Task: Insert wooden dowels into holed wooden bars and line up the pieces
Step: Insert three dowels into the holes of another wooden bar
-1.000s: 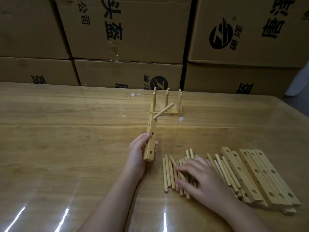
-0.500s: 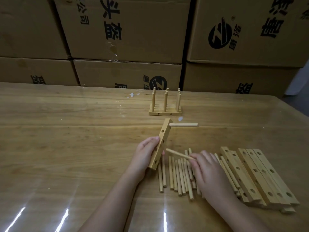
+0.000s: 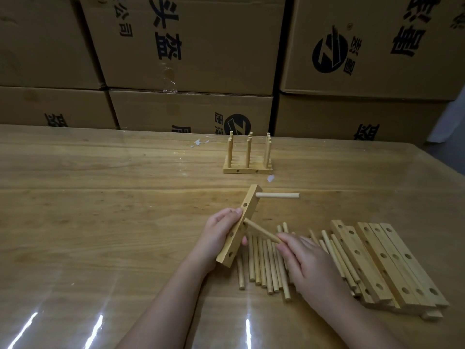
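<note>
Stacked brown cardboard boxes (image 3: 191,46) with dark printing close off the back. In front of them lies the glossy pale wooden tabletop (image 3: 100,210).

At its right side sits a stack of flat light-wood bars with round holes (image 3: 385,263). Just beside it is a spread of loose pale wooden dowels (image 3: 261,263). Farther back stands a finished group of bars with upright dowels (image 3: 247,167), well apart from the work.

The holed wooden bar in hand (image 3: 234,243) is raised off the tabletop and tilted. The left grip (image 3: 219,230) clasps its middle, fingers on one side and thumb on the other. One short round dowel (image 3: 276,195) already juts sideways from its top end.

The right grip (image 3: 309,263) pinches a second round dowel (image 3: 261,230) by its near end. Its far tip meets the bar at a middle hole, though how deep it sits I cannot tell.

The danger, as I judge it, is the angle. This dowel slants against the bar rather than squarely, so a push may wedge it or skid the tip off the face. The bar has only one grip behind it and could twist. The right wrist hovers over the loose dowels and could set them rolling.
</note>
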